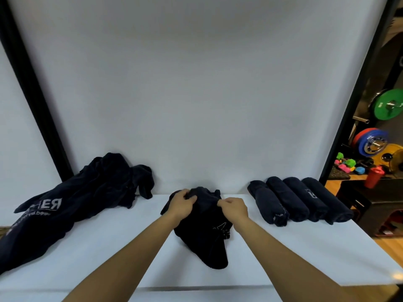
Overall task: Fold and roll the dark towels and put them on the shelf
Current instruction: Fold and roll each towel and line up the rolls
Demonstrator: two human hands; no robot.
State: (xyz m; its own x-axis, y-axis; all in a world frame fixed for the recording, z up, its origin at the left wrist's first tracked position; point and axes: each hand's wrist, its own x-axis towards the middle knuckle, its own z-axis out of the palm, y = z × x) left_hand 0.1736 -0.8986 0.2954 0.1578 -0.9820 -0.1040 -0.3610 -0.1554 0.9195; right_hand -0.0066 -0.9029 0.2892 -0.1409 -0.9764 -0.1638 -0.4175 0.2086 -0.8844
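I see both hands on one dark towel [205, 236] at the middle of the white shelf [109, 253] — left hand [182, 204] and right hand [234, 207] each have fingers curled, pinching its far edge. Left of it lies a heap of unfolded towels [72, 205]; right, four rolled towels [298, 201] side by side. Beyond the shelf's right end — weight plates [388, 104], a red bottle [374, 177].

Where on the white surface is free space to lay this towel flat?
Bare patches: between the loose pile and the held towel, and the near strip of the white surface in front of the four rolled towels. Crowded: the far left and the far right. Left hand and right hand grip the towel's far end.
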